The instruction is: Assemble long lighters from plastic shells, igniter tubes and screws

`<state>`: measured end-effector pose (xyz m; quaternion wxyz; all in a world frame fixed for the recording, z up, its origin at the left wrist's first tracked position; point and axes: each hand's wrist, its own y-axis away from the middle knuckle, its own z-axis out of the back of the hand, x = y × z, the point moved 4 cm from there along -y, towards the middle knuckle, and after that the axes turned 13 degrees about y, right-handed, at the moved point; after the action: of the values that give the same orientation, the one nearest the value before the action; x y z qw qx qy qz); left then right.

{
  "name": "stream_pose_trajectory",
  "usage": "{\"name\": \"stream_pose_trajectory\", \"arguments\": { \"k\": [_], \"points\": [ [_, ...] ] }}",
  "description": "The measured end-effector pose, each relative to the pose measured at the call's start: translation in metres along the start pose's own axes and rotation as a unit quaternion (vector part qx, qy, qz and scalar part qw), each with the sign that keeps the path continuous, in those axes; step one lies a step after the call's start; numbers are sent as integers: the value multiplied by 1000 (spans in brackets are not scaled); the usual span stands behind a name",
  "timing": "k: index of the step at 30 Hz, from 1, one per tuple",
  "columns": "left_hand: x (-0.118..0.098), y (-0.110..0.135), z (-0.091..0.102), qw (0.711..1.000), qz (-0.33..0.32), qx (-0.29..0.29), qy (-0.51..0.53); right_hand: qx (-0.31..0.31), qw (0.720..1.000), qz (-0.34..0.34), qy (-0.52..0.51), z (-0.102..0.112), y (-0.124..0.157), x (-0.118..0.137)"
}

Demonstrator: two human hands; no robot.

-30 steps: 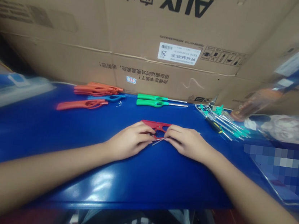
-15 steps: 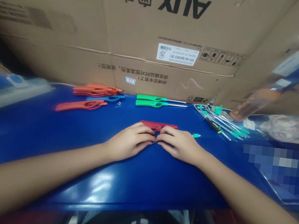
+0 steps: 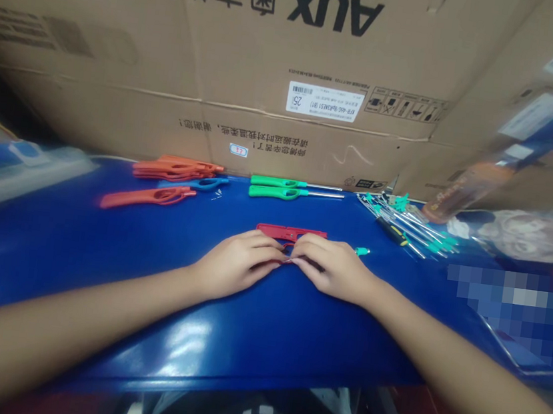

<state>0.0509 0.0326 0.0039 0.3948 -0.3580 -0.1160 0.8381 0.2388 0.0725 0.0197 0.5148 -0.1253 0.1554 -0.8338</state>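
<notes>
My left hand and my right hand meet over the blue table, both with fingers pinched together. Between their fingertips shows a thin wire-like piece, too small to name more exactly. Just beyond the fingers lies a red lighter casing of the long-necked kind, its open inner side facing up; my fingers cover its near part. A small teal-tipped part pokes out past my right hand, the rest of it hidden.
Orange lighter casings and a blue one lie at back left. Two green lighters with metal rods lie at centre back. Metal rods with teal ends, a screwdriver and a bottle stand right, before a cardboard box.
The view has shifted very slightly. My fingertips have moved a little around the thin piece, which now looks reddish and shows at a different angle. Both hands otherwise stay put.
</notes>
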Motion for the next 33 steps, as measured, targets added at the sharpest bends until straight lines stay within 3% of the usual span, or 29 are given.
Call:
{"name": "stream_pose_trajectory", "arguments": {
  "k": [5, 8, 18, 24, 33],
  "points": [
    [1, 2, 0, 1000, -3, -10, -3, 20, 980, -133, -144, -3, 2, -13],
    [1, 2, 1, 1000, -7, -17, -4, 8, 969, -165, -186, -5, 1, -18],
    [-1, 1, 1, 999, -38, -24, -4, 61, 993, -52, -84, -1, 3, -19],
    [-1, 1, 1, 999, -40, -24, -6, 61, 993, -40, -90, 3, 5, -20],
    [-3, 0, 2, 998, -44, -35, 6, 39, 995, -74, -62, -1, 1, -15]
  ]
}}
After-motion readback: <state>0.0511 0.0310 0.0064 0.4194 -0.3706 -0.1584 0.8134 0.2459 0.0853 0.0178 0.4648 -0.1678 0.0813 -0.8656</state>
